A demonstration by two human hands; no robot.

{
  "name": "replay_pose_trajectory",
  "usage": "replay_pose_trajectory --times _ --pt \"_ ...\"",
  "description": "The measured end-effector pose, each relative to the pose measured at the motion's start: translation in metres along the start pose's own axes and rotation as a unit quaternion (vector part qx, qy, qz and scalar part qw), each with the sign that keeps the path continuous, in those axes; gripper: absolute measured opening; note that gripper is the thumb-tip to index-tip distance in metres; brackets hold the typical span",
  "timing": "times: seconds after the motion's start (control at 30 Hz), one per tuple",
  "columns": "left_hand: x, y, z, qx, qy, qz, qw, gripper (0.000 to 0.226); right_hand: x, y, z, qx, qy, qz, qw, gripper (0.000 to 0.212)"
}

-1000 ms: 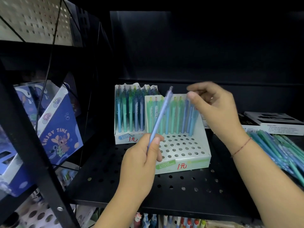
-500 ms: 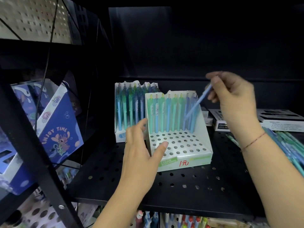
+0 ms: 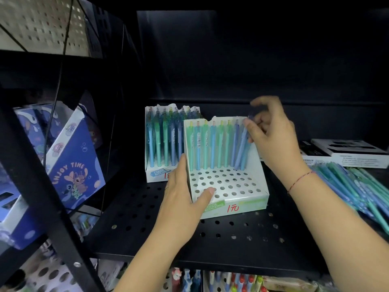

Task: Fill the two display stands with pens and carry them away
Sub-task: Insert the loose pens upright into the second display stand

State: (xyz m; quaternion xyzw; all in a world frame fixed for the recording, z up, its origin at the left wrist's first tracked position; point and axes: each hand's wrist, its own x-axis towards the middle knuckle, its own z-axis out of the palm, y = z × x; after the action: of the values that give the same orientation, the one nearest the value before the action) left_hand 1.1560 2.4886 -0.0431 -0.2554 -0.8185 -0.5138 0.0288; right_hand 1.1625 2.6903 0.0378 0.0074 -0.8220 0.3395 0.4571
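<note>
your left hand clamps the white perforated cardboard stand on the black shelf, bracing it so your right hand can pinch-seat a pale blue pen.

I log a black perforated shelf; blue cartoon boxes lettered "ENJOY TIME", leaning at left behind a black frame post; flat white-and-black boxes at far right; a pale pegboard upper left.
</note>
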Motion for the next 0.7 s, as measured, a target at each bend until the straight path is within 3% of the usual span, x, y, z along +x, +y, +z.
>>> replay_pose_trajectory --times 0.2,0.43,0.6,0.7 --pt "0.0 -0.001 0.0 0.003 0.0 0.004 1.0 0.088 0.001 0.005 0.002 -0.051 0.018 -0.038 0.998 0.008" --pt "0.0 0.0 0.0 0.002 -0.004 0.0 1.0 0.088 0.002 0.011 0.004 -0.069 -0.015 -0.025 0.997 0.011" --pt "0.0 0.0 -0.002 0.002 -0.011 -0.008 1.0 0.088 0.013 0.003 -0.022 0.066 -0.018 0.082 0.994 0.008" --pt "0.0 0.001 -0.003 0.002 -0.011 -0.009 1.0 0.089 0.022 0.015 -0.053 0.009 -0.057 0.145 0.988 0.007"
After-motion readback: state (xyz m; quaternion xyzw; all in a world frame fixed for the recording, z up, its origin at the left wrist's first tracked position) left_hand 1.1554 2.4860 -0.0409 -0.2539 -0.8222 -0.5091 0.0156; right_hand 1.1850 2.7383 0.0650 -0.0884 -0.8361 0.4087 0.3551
